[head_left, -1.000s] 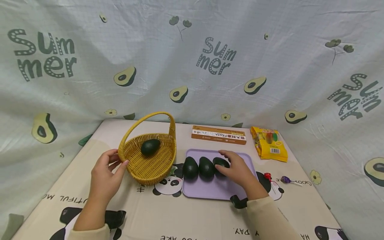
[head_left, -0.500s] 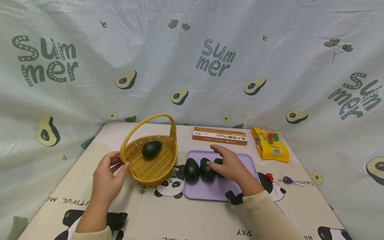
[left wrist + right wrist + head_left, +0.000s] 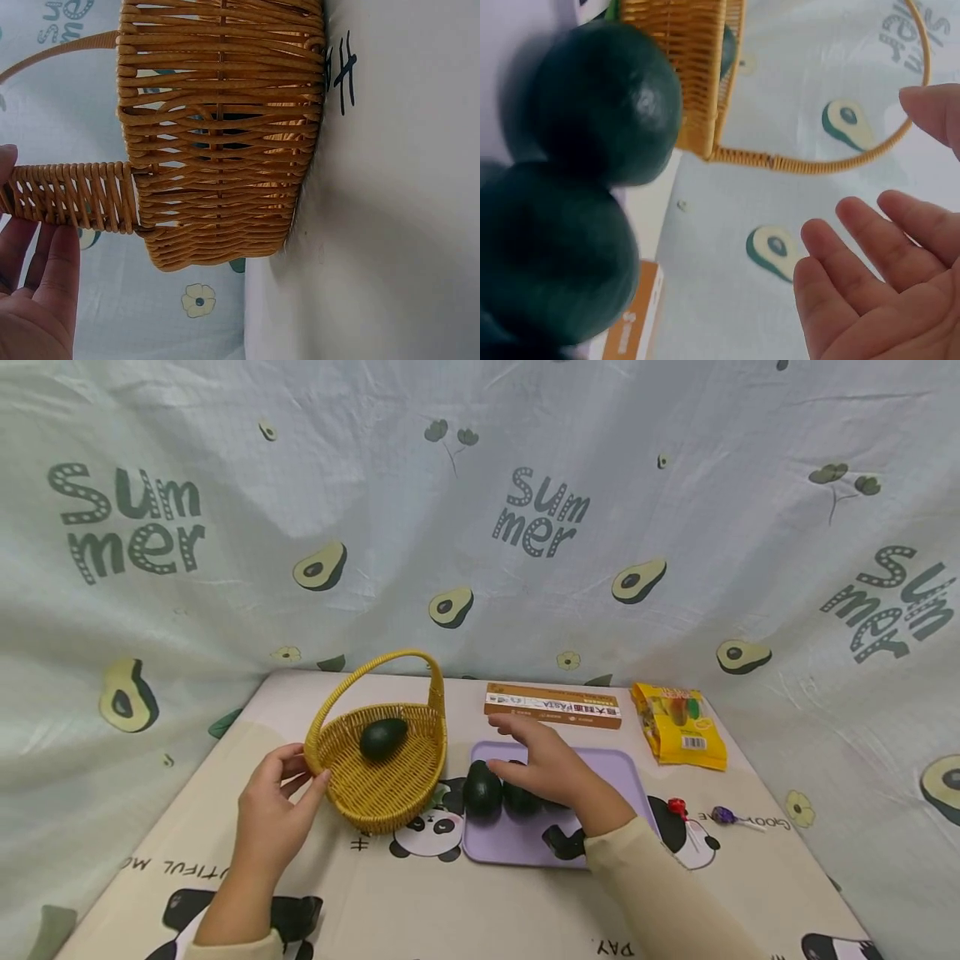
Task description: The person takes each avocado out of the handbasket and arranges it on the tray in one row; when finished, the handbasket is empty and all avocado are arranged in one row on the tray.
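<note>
My left hand (image 3: 273, 810) pinches the handle of a yellow wicker basket (image 3: 378, 814) near its left end. In the left wrist view, the thumb and fingers lie on opposite sides of the woven handle (image 3: 75, 195). One dark green avocado (image 3: 383, 739) lies inside the basket. On a lilac tray (image 3: 517, 853) sit a left avocado (image 3: 482, 790) and a second avocado (image 3: 517, 802) beside it; a third is mostly hidden behind my right hand. That right hand (image 3: 551, 764) hovers above them, holding nothing, its thumb and fingers spread apart in the right wrist view.
A long pasta box (image 3: 553, 705) lies behind the tray. To the right are a yellow snack bag (image 3: 682, 727), a red lollipop (image 3: 677, 807) and a purple lollipop (image 3: 724, 815). A printed curtain (image 3: 375, 527) hangs along the table's back edge.
My right hand has moved left over the tray, from the rightmost avocado toward the left ones. My left hand keeps its grip on the basket handle. The head view has shifted slightly.
</note>
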The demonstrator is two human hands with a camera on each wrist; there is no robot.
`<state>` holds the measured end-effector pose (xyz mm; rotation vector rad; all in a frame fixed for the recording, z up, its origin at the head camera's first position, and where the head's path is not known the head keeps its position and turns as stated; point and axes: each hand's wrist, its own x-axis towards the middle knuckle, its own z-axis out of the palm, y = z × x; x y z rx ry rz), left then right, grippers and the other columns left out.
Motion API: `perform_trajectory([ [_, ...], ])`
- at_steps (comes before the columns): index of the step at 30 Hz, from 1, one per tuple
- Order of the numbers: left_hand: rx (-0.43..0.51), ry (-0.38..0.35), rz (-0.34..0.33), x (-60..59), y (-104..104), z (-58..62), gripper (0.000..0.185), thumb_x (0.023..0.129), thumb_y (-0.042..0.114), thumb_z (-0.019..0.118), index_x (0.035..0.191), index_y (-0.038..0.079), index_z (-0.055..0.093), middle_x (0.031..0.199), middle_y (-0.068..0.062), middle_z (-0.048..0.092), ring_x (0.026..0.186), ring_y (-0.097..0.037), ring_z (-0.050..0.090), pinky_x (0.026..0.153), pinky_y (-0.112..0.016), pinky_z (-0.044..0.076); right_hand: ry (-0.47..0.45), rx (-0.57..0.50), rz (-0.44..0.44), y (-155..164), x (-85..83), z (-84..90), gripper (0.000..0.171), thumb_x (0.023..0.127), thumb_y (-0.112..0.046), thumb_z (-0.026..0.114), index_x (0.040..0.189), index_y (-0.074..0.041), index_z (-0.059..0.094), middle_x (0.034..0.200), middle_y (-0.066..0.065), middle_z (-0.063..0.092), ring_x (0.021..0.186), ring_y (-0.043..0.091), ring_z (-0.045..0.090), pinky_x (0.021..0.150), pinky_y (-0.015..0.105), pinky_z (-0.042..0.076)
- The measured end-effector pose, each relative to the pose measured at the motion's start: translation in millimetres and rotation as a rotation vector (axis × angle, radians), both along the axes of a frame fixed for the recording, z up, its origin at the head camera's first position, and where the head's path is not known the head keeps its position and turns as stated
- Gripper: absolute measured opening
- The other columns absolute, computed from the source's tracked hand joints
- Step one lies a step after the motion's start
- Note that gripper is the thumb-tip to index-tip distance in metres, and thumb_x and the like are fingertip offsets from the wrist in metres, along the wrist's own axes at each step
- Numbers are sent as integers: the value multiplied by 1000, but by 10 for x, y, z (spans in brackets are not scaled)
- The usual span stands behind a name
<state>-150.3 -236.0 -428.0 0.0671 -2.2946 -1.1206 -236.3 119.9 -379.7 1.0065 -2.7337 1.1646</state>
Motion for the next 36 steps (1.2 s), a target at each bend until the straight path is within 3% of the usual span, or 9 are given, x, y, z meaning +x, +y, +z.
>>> perform_trajectory([
  [6,-14,19,-25,20,10,3,47,89,5,79,130,0,57,115,-14,65,110,-30,67,94,-3,48,-7,28,74,-192,-60,19,62,95,-27,74,149,-9,51,151,5,55,137,24,54,119,44,45],
  [9,-17,20,-32,28,28,0,46,89,6,80,129,0,58,116,-14,64,110,-29,67,93,-5,50,-14,47,113,-272,-105,22,61,95,-27,74,149,-10,51,150,4,55,138,22,53,120,42,45],
  [17,-37,29,-38,35,43,-17,45,88,5,81,126,0,59,117,-13,64,108,-27,67,92,-20,56,-72,89,132,-485,-226,42,60,96,-29,73,150,-14,50,152,7,54,139,26,53,118,43,47],
  [23,-61,39,-29,46,45,-16,45,87,2,81,126,-1,58,114,-14,64,107,-30,68,91,-38,59,-98,83,126,-666,-323,89,59,96,-28,73,149,-14,51,149,6,56,137,26,54,119,42,46],
  [36,-99,43,-9,47,36,47,46,87,1,80,127,-1,57,112,-14,64,106,-32,68,90,-47,61,-167,61,118,-1055,-532,97,60,96,-31,72,149,-11,52,150,8,56,137,28,55,116,43,49],
])
